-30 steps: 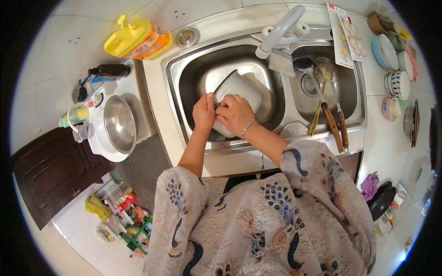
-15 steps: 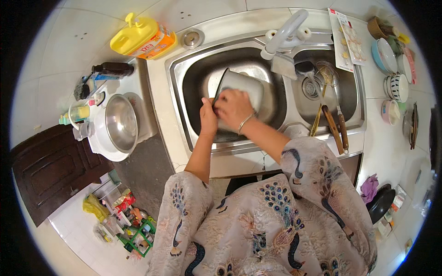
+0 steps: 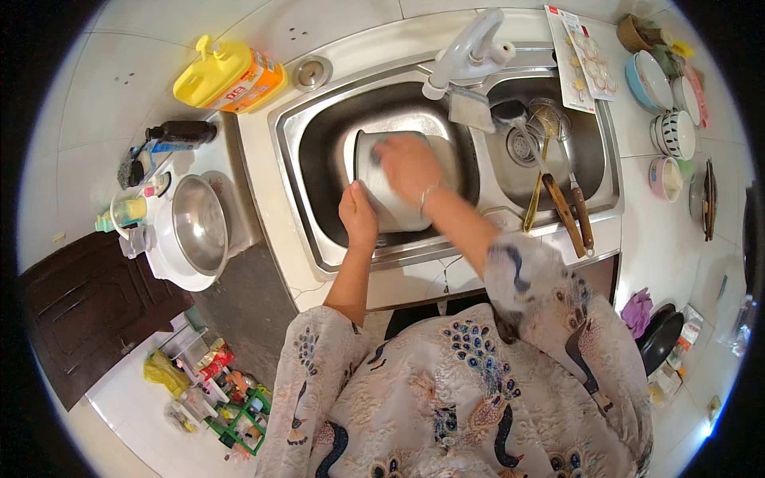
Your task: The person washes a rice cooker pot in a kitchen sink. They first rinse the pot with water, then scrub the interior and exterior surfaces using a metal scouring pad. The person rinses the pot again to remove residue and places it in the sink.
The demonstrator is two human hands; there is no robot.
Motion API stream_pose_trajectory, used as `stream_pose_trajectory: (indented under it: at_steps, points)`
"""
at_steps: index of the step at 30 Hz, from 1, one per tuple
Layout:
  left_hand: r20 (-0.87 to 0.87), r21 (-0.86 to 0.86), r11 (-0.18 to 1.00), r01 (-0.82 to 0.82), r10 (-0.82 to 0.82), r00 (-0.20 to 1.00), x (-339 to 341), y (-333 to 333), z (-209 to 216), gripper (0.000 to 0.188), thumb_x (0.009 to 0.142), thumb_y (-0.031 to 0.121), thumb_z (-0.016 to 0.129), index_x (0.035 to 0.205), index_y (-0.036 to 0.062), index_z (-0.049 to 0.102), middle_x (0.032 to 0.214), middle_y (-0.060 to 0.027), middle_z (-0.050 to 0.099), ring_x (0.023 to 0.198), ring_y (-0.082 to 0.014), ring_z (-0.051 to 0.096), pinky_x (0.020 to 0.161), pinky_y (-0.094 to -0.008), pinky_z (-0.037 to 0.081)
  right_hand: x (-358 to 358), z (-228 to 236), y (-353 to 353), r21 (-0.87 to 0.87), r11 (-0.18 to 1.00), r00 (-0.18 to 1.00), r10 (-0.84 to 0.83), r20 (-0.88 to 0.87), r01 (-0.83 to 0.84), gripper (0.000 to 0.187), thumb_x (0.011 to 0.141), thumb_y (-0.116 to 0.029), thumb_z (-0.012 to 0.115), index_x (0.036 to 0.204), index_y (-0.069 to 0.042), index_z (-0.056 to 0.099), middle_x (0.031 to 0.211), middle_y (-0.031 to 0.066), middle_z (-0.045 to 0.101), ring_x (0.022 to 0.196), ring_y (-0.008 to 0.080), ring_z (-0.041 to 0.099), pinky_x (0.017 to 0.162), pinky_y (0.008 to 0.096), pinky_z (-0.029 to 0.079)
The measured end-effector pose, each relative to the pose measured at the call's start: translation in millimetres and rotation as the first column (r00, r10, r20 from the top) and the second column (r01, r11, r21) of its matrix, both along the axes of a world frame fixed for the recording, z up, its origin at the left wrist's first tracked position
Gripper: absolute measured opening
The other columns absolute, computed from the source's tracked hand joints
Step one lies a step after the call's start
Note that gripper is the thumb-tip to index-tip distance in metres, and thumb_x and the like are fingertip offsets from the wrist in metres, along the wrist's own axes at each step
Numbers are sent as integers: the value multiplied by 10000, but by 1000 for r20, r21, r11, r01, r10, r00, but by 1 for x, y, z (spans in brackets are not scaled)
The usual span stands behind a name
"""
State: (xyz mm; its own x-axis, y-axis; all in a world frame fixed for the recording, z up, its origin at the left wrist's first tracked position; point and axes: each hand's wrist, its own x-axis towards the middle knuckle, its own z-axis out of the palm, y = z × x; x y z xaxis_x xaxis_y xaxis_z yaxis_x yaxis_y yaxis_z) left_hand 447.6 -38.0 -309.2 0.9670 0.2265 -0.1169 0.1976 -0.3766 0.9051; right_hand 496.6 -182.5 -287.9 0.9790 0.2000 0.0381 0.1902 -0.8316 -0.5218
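A metal pot (image 3: 396, 209) lies on its side in the left sink basin (image 3: 315, 163), its dark rim facing left. My left hand (image 3: 358, 213) grips the pot at its rim, thumb up along the edge. Over the pot's outer wall, my right hand (image 3: 412, 169) is closed and pressed against the metal. A small dark scouring pad (image 3: 376, 153) shows at its fingertips, partly hidden and blurred by motion. Above the basin's right side hangs the white faucet (image 3: 464, 52), with no water seen running from it.
In the right basin lie a ladle (image 3: 510, 111), a wire strainer (image 3: 550, 119) and other long-handled utensils. A yellow detergent bottle (image 3: 231, 80) stands at back left, and a steel bowl (image 3: 199, 223) sits further left. Several bowls (image 3: 677, 134) line the right counter.
My right hand has moved from the pot's rim up along its outer wall. The pot has turned more upright in view, and the whole scene has shifted slightly left.
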Motion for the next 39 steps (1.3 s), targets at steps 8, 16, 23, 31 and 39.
stream_pose_trajectory:
  at_steps: [8,16,23,31,39]
  points:
    - [-37,34,999,18,-17,999,-4,0,-5,382,949,277,381,732,-22,481,604,-47,412,583,-137,365,551,-307,355,11,12,-11,11,998,958,-55,-281,61,265,838,-167,429,980,-64,629,1114,154,565,1064,290,520,914,357,418]
    - [-26,-37,999,-34,33,999,-2,-9,4,360,944,250,376,709,-9,461,609,-17,378,598,-113,340,546,-285,326,25,-20,-25,330,883,921,-230,-314,333,245,827,-209,446,825,-34,617,855,169,632,861,334,590,771,407,468]
    - [-208,-106,994,17,-39,977,-7,15,2,360,925,268,431,686,6,491,623,6,425,601,-107,358,546,-288,332,-31,-6,-12,422,883,951,-282,131,204,310,739,-146,590,1042,-80,596,1069,160,558,1030,322,507,911,422,391]
    - [-413,-26,979,203,-195,890,92,-2,17,265,856,178,484,938,-59,571,813,-129,602,732,-208,552,685,-345,434,-97,-1,7,309,948,976,5,220,-74,364,725,-89,606,1086,-138,587,1228,82,485,1188,280,412,1009,451,303]
    - [-98,297,930,219,-198,975,68,0,6,367,914,242,444,733,-59,547,639,-204,531,588,-298,513,614,-393,412,-45,-23,-19,532,824,935,-319,153,194,316,754,-116,587,1070,-98,596,1093,133,555,1039,300,503,919,416,383]
